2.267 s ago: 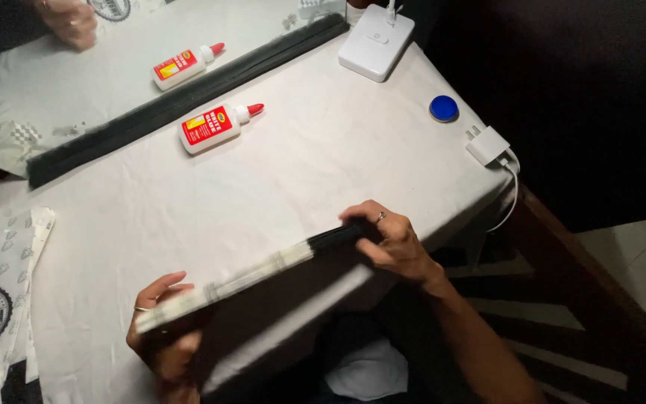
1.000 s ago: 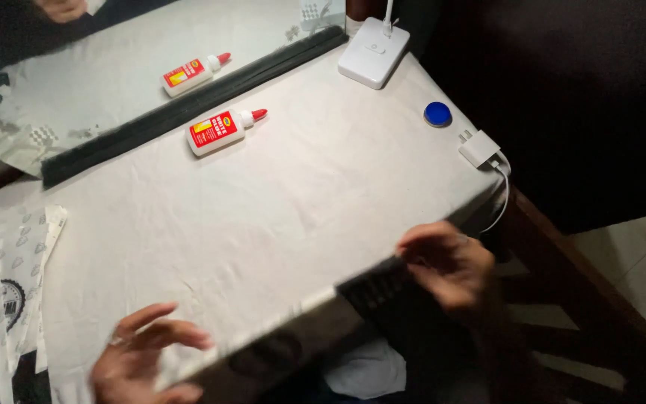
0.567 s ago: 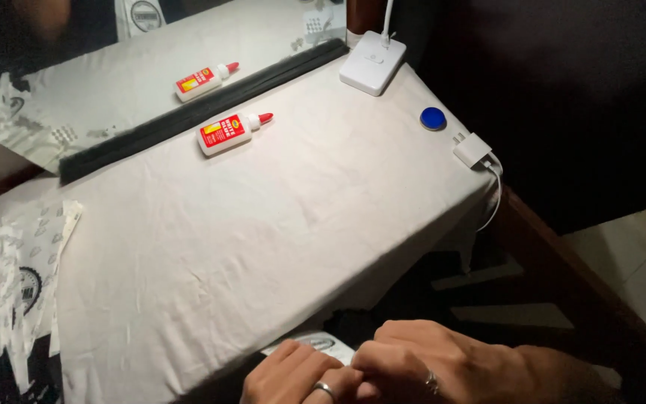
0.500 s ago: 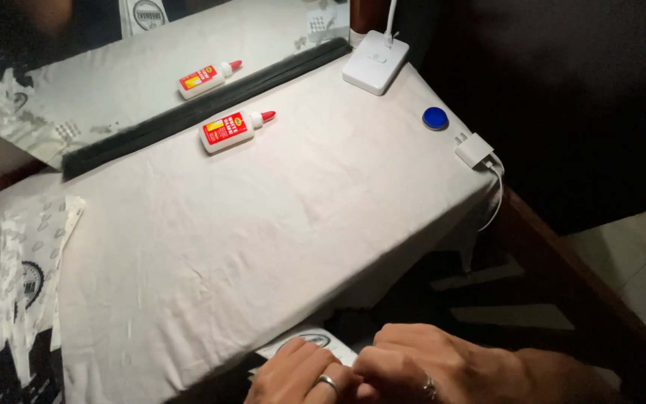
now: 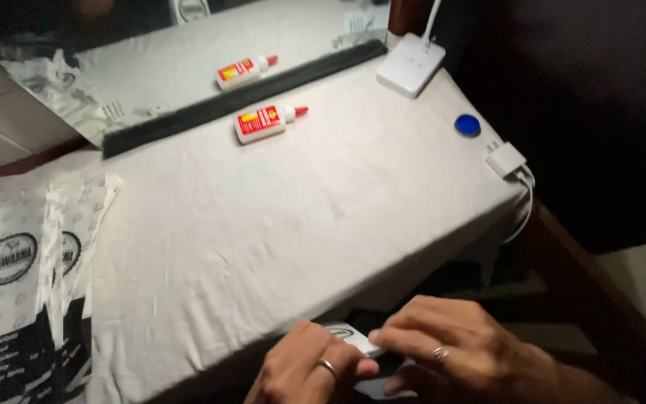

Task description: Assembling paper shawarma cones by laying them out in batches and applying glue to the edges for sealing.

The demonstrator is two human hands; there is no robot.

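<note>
Two bare hands show at the bottom edge of the view; the left hand (image 5: 312,370) wears a plain, narrow metal ring (image 5: 328,367) on one finger; the right hand (image 5: 461,359) also wears a ring (image 5: 438,355), a pale band with a slightly broader, rounded face; no glove, watch or bracelet covers either one; the right wrist runs out of the frame bare, with no sleeve in sight.

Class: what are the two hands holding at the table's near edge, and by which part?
Both the left hand and right hand pinch a small white piece by its ends; what it is cannot be told.
</note>
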